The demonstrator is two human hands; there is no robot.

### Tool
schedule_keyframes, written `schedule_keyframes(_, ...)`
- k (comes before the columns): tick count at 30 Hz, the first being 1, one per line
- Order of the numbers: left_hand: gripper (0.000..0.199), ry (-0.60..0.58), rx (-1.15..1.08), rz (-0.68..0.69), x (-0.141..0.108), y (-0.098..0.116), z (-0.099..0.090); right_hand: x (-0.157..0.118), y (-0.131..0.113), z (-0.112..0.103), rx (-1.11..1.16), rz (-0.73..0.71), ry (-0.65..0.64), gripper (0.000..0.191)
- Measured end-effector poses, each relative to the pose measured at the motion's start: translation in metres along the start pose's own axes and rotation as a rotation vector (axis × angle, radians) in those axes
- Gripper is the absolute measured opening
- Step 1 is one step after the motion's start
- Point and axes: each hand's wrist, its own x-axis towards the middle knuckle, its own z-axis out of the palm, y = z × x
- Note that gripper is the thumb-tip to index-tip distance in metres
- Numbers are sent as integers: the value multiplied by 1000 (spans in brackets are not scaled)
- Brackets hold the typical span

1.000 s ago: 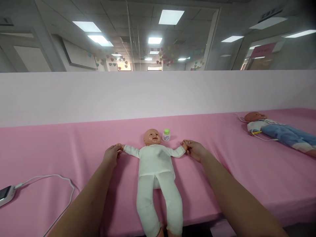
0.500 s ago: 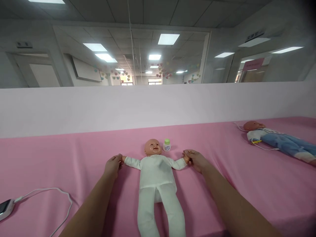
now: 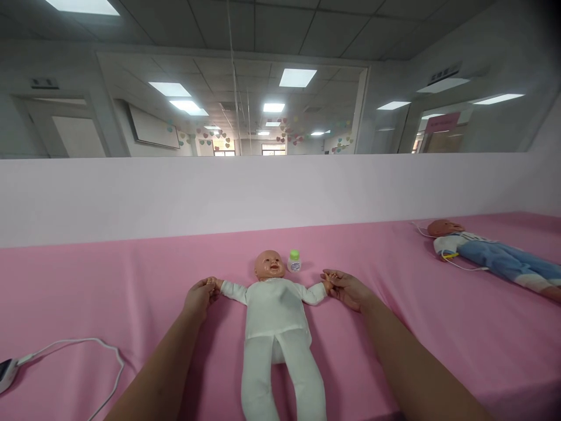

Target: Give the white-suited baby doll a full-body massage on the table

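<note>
A baby doll (image 3: 277, 310) in a white top and white trousers lies face up on the pink sheet (image 3: 87, 292), its arms spread out sideways. At the left, my left hand (image 3: 201, 295) is closed around the doll's small hand. My right hand (image 3: 347, 289) grips the doll's other hand between thumb and fingers. Close beside the doll's head stands a small clear bottle (image 3: 294, 263) with a green cap; neither of my hands touches it.
A second doll (image 3: 495, 254) in blue and white clothes lies at the far right, with thin white tubing near it. At lower left is a white device (image 3: 7, 374) with a white cable (image 3: 116, 356). A white wall (image 3: 219, 193) with windows above borders the back.
The whole view has shifted slightly. The fingers of my right hand sit a little differently on the doll's hand, and both hands keep hold.
</note>
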Motion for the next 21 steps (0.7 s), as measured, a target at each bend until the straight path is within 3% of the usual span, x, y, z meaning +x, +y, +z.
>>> schedule_keyframes(4, 30, -55, -46, -16, -1, -1, -2, -4, -1, -1, -43, -6, -42, 37)
schedule_keyframes(11, 40, -2, -34, 5, -1, -3, -2, -4, 0, 6, -111, -84, 81, 40)
schedule_keyframes(21, 20, 84, 36, -64, 3, -4, 4, 5, 4, 2, -66, -114, 164, 34)
